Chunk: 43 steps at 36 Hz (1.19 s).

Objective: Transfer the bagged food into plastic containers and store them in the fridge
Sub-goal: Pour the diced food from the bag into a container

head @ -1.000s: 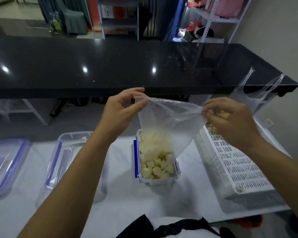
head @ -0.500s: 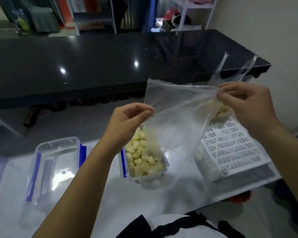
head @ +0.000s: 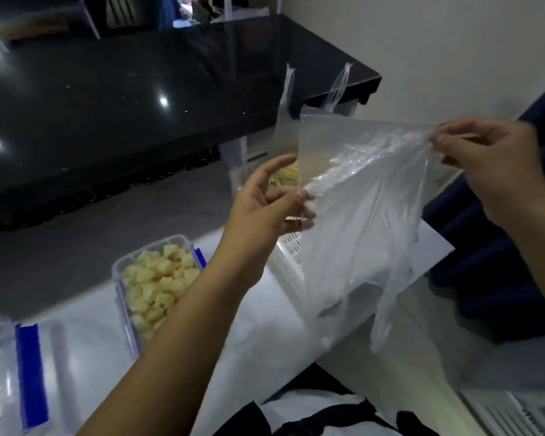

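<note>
Pinching the empty bag [head: 353, 215] with left hand [head: 265, 212] and right hand [head: 485, 171], put it aside at 3 o'clock, away from the filled container [head: 158, 287].

- We see bare white table [head: 85, 347] between the filled container [head: 158, 284] and the lid with the blue clip [head: 29, 372]: room to pass there.
- The clear bag [head: 359, 215], stretched between left hand [head: 265, 209] and right hand [head: 485, 171], hangs over the white basket [head: 291, 256] and blocks the way to it.
- The black counter [head: 139, 89] closes off the far side.
</note>
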Available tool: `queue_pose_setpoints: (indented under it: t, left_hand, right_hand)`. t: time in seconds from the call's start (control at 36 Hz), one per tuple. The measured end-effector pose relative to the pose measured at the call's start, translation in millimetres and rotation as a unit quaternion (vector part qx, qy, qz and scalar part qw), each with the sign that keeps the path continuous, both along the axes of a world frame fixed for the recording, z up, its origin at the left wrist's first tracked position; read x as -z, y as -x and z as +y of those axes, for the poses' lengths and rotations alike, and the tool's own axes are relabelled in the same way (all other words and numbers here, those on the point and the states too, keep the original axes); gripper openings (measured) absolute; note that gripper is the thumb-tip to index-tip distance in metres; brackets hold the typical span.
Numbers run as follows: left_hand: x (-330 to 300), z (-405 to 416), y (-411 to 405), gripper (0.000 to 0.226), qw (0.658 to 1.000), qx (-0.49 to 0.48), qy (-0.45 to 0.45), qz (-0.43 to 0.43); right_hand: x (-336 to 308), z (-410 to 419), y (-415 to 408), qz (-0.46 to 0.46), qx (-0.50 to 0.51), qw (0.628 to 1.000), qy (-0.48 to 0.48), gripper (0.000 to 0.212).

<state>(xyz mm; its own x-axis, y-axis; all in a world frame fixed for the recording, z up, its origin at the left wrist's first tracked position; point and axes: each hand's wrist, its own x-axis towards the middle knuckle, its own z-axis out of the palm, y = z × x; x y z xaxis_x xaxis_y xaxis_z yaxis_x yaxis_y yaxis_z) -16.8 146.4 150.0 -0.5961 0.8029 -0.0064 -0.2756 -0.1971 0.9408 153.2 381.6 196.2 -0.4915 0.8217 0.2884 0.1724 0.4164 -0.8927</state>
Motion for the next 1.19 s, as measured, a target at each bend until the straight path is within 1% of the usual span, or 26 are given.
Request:
queue_pose_setpoints:
  t: [0.08, 0.17, 0.22, 0.28, 0.33, 0.36, 0.39, 0.42, 0.44, 0.47, 0.5, 0.53, 0.56, 0.58, 0.61, 0.67, 0.72, 0.78, 0.81, 0.86, 0.94, 1.0, 1.06, 1.14, 1.19]
  left_hand:
    - [9.3, 22.0, -9.9, 0.045, 0.998, 0.007, 0.019, -0.062]
    - [20.4, 41.0, -17.9, 0.049, 0.994, -0.021, 0.062, -0.085]
    - [28.9, 50.8, -21.9, 0.050, 0.991, -0.049, 0.103, -0.076]
    - [38.7, 58.6, -24.8, 0.051, 0.985, -0.078, 0.145, -0.056]
    - [47.1, 64.9, -27.2, 0.055, 0.974, -0.108, 0.193, -0.036]
    - [51.2, 67.7, -28.6, 0.060, 0.967, -0.123, 0.221, -0.022]
    - [55.3, 70.0, -30.1, 0.067, 0.959, -0.138, 0.247, -0.002]
    - [58.7, 71.6, -31.8, 0.072, 0.952, -0.151, 0.264, 0.029]
    - [61.8, 73.1, -33.4, 0.075, 0.945, -0.160, 0.274, 0.079]
    - [64.8, 74.8, -34.8, 0.076, 0.933, -0.163, 0.281, 0.154]
    - [68.4, 77.3, -36.1, 0.075, 0.911, -0.158, 0.290, 0.246]
    - [73.8, 80.4, -37.5, 0.073, 0.876, -0.141, 0.312, 0.340]
    - [80.8, 84.2, -39.8, 0.071, 0.832, -0.115, 0.344, 0.421]
    - [88.5, 88.6, -42.9, 0.070, 0.790, -0.082, 0.379, 0.475]
    - [96.2, 94.1, -46.7, 0.068, 0.757, -0.043, 0.416, 0.503]
    - [113.7, 104.2, -54.0, 0.067, 0.706, 0.034, 0.484, 0.516]
    - [131.5, 110.8, -58.1, 0.069, 0.664, 0.092, 0.540, 0.509]
    - [145.2, 113.2, -59.5, 0.072, 0.626, 0.130, 0.583, 0.502]
    - [150.2, 113.8, -60.1, 0.073, 0.612, 0.139, 0.594, 0.504]
    - [155.7, 114.0, -61.6, 0.074, 0.596, 0.143, 0.603, 0.510]
    - [152.6, 114.7, -62.9, 0.074, 0.586, 0.156, 0.607, 0.513]
    - [145.3, 114.6, -62.3, 0.073, 0.597, 0.157, 0.600, 0.509]
    - [134.9, 112.7, -60.1, 0.073, 0.625, 0.145, 0.581, 0.501]
    - [113.5, 97.6, -57.2, 0.075, 0.686, 0.090, 0.540, 0.478]
    - [99.5, 77.9, -53.4, 0.075, 0.733, 0.033, 0.518, 0.441]
  right_hand:
    - [3.3, 23.1, -0.2, -0.014, 0.002, 1.000, 0.003, 0.003]
    - [15.3, 48.0, 9.7, -0.053, -0.013, 0.998, 0.007, 0.004]
    - [29.5, 63.5, 21.6, -0.095, -0.028, 0.995, 0.011, 0.007]
    - [49.2, 80.5, 35.6, -0.139, -0.050, 0.989, 0.025, 0.013]
    - [66.4, 89.9, 50.8, -0.176, -0.077, 0.980, 0.058, 0.008]
    - [73.5, 93.3, 57.4, -0.193, -0.086, 0.975, 0.075, 0.015]
    - [79.9, 96.1, 62.8, -0.209, -0.094, 0.970, 0.080, 0.028]
    - [85.0, 97.3, 66.5, -0.229, -0.103, 0.966, 0.063, 0.043]
    - [89.1, 97.5, 68.2, -0.248, -0.118, 0.961, 0.030, 0.054]
    - [93.3, 96.1, 68.0, -0.264, -0.140, 0.954, -0.005, 0.062]
    - [98.0, 93.1, 65.7, -0.274, -0.165, 0.946, -0.041, 0.066]
    - [103.9, 88.9, 61.5, -0.285, -0.194, 0.935, -0.077, 0.068]
    - [110.9, 82.7, 56.4, -0.303, -0.226, 0.919, -0.114, 0.069]
    - [119.2, 75.9, 50.9, -0.330, -0.262, 0.895, -0.148, 0.071]
    - [128.6, 69.6, 45.9, -0.364, -0.301, 0.864, -0.174, 0.072]
    - [148.6, 60.0, 37.5, -0.442, -0.363, 0.795, -0.201, 0.073]
    - [168.6, 57.5, 30.3, -0.504, -0.391, 0.745, -0.197, 0.073]
    - [181.6, 58.7, 26.3, -0.532, -0.406, 0.717, -0.195, 0.074]
    - [185.3, 59.6, 26.1, -0.534, -0.412, 0.711, -0.197, 0.077]
    - [189.8, 61.2, 28.9, -0.531, -0.418, 0.709, -0.203, 0.082]
    - [188.6, 60.3, 33.7, -0.541, -0.423, 0.698, -0.203, 0.079]
    - [185.5, 59.5, 33.7, -0.543, -0.422, 0.697, -0.201, 0.078]
    - [179.5, 60.2, 33.8, -0.540, -0.416, 0.705, -0.199, 0.078]
    - [166.1, 55.2, 37.0, -0.535, -0.413, 0.710, -0.196, 0.077]
    - [155.1, 46.1, 41.3, -0.511, -0.408, 0.733, -0.187, 0.077]
